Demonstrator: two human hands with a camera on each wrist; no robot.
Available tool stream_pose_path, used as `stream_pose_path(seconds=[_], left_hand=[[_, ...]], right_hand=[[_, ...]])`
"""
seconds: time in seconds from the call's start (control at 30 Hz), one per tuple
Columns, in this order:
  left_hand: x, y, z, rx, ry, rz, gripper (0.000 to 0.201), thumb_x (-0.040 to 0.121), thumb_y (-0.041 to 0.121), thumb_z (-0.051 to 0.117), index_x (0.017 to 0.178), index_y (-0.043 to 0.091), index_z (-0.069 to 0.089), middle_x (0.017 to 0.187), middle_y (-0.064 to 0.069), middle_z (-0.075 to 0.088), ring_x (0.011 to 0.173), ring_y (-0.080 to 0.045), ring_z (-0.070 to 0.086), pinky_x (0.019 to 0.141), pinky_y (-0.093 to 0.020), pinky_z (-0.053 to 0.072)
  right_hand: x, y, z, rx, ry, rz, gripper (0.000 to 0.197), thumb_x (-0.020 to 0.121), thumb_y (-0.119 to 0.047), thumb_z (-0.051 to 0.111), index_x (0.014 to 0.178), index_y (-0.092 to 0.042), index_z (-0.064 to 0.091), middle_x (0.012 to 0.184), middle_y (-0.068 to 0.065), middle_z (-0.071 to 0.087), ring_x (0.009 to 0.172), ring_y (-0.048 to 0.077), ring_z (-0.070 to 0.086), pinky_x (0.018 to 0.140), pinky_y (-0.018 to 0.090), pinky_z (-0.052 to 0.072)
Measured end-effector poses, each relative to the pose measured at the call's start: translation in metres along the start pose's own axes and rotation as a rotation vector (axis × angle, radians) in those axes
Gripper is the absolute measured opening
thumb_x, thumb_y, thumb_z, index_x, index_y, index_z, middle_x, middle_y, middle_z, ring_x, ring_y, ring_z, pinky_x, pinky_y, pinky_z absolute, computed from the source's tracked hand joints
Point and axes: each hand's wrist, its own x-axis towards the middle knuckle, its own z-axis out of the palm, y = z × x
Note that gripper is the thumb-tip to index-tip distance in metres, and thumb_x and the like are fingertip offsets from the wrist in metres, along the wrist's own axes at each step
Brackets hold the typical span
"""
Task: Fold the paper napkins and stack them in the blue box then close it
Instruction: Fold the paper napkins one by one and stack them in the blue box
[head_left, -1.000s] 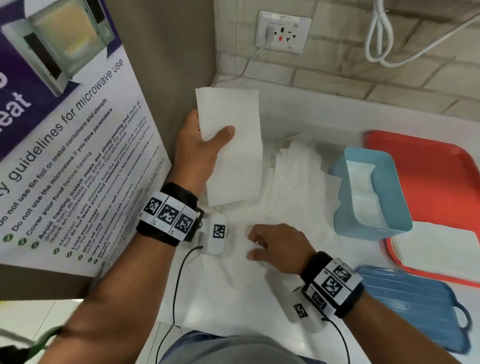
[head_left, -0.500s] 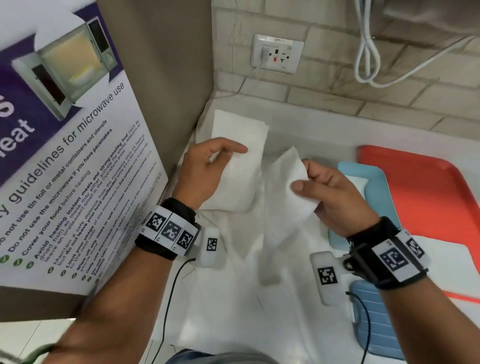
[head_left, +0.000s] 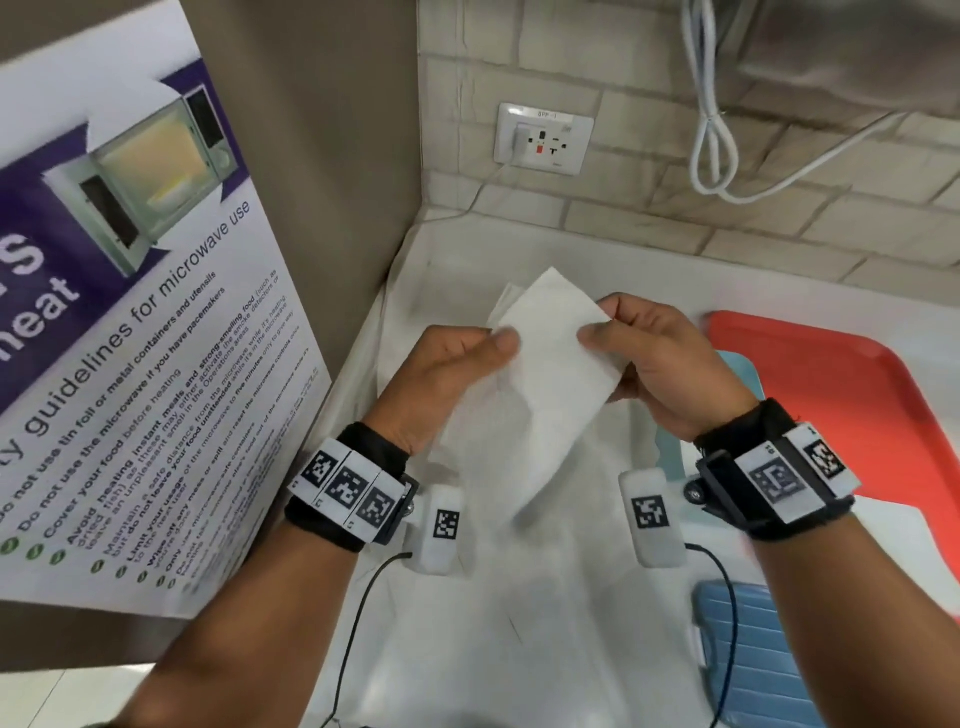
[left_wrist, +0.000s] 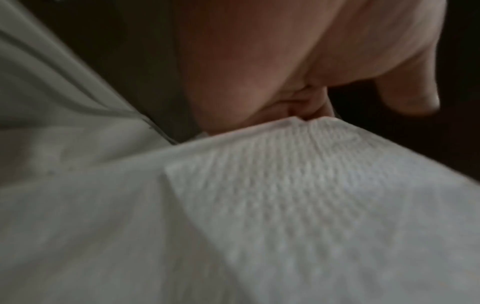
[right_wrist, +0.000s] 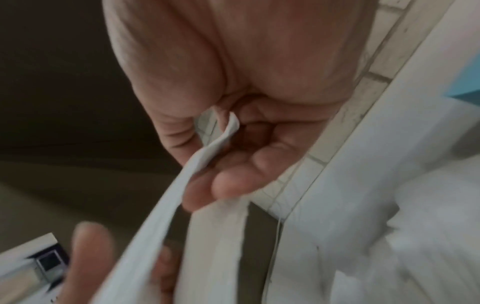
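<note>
Both hands hold white paper napkins (head_left: 545, 374) up above the counter. My left hand (head_left: 457, 364) pinches the left edge between thumb and fingers, and my right hand (head_left: 644, 358) pinches the right corner. The left wrist view shows the embossed napkin (left_wrist: 298, 195) under my thumb. In the right wrist view the napkin edge (right_wrist: 207, 156) runs between my thumb and fingers. Other napkins (head_left: 519, 597) lie spread on the counter below. The blue box (head_left: 748, 369) is almost hidden behind my right hand. Its ribbed blue lid (head_left: 753, 654) lies at the lower right.
A red tray (head_left: 852, 405) sits on the right with the box on it. A microwave poster (head_left: 130, 338) covers the panel on the left. A wall socket (head_left: 545, 137) and a looped white cable (head_left: 711, 124) are on the tiled wall behind.
My right hand picked a napkin off the counter and raised it. Both hands have come together, each now pinching an edge of the white paper held in the air.
</note>
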Motion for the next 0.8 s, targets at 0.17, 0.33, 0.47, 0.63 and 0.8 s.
stream_pose_path(seconds=[0.17, 0.33, 0.47, 0.63, 0.8], left_hand=[[0.002, -0.005, 0.001, 0.126, 0.120, 0.039, 0.051, 0.078, 0.043, 0.087, 0.097, -0.003, 0.077, 0.106, -0.021, 0.076, 0.094, -0.029, 0.074, 0.089, -0.051, 0.056], [0.002, -0.004, 0.007, 0.125, 0.143, 0.029, 0.047, 0.076, 0.045, 0.086, 0.098, 0.004, 0.078, 0.106, -0.018, 0.077, 0.093, -0.025, 0.071, 0.091, -0.049, 0.055], [0.003, 0.001, 0.010, 0.112, 0.114, 0.056, 0.055, 0.082, 0.042, 0.085, 0.100, -0.007, 0.069, 0.095, -0.018, 0.070, 0.090, -0.027, 0.065, 0.085, -0.046, 0.053], [0.005, 0.003, 0.010, 0.088, 0.115, 0.049, 0.069, 0.082, 0.056, 0.078, 0.108, -0.007, 0.069, 0.109, -0.032, 0.070, 0.105, -0.042, 0.070, 0.098, -0.066, 0.049], [0.006, 0.002, 0.006, 0.063, 0.138, 0.041, 0.035, 0.092, 0.033, 0.073, 0.112, 0.005, 0.075, 0.115, -0.014, 0.076, 0.113, -0.035, 0.071, 0.105, -0.057, 0.052]], right_hand=[[-0.006, 0.008, 0.005, 0.268, 0.090, 0.029, 0.028, 0.089, -0.017, 0.068, 0.115, -0.008, 0.066, 0.107, 0.008, 0.074, 0.097, 0.026, 0.070, 0.078, 0.037, 0.061], [-0.010, 0.019, 0.017, 0.286, 0.163, 0.010, 0.040, 0.089, -0.005, 0.070, 0.128, -0.011, 0.063, 0.116, 0.005, 0.075, 0.103, 0.025, 0.073, 0.075, 0.035, 0.062], [-0.009, 0.019, 0.017, 0.126, 0.142, -0.040, 0.039, 0.088, -0.004, 0.072, 0.126, -0.010, 0.064, 0.113, 0.009, 0.075, 0.099, 0.028, 0.074, 0.069, 0.038, 0.062], [-0.009, 0.015, 0.014, 0.072, 0.080, -0.094, 0.044, 0.086, -0.001, 0.073, 0.128, -0.007, 0.061, 0.116, 0.014, 0.073, 0.104, 0.034, 0.072, 0.078, 0.049, 0.060], [-0.009, 0.014, 0.016, 0.092, 0.063, -0.105, 0.044, 0.085, -0.001, 0.073, 0.126, -0.010, 0.061, 0.116, 0.014, 0.073, 0.105, 0.036, 0.071, 0.078, 0.051, 0.059]])
